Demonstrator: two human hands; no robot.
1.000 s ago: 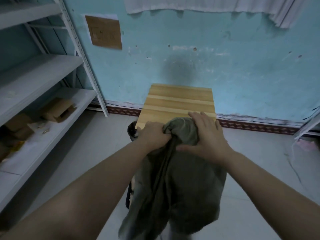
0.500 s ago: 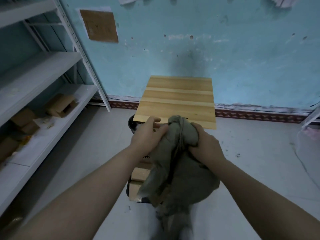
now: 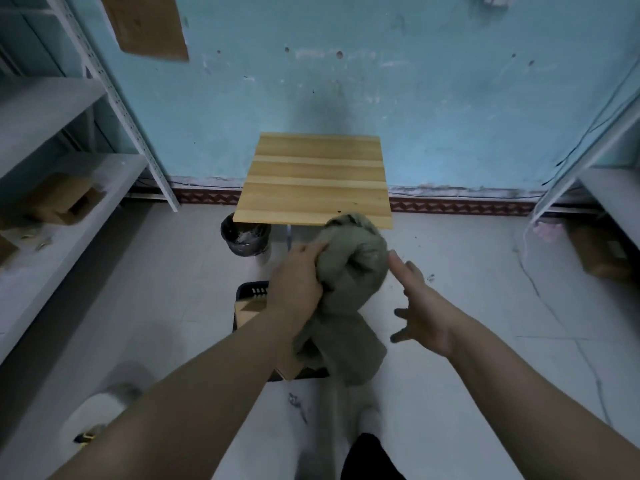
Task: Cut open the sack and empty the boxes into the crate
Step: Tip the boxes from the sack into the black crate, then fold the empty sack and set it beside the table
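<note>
The grey-green sack is bunched up limp in front of me, above the floor. My left hand is closed on its left side. My right hand hovers just right of the sack, fingers spread, holding nothing. Beneath the sack a black crate stands on the floor, mostly hidden by my arm and the cloth. Brown cardboard boxes show inside it.
A small wooden table stands against the blue wall, with a black bin beside its leg. White shelves line the left and right. A cardboard box sits on the floor at right. A white roll lies at lower left.
My right hand has let go of the sack and moved off to the right with fingers spread. The view has tilted down, showing the crate and more floor.
</note>
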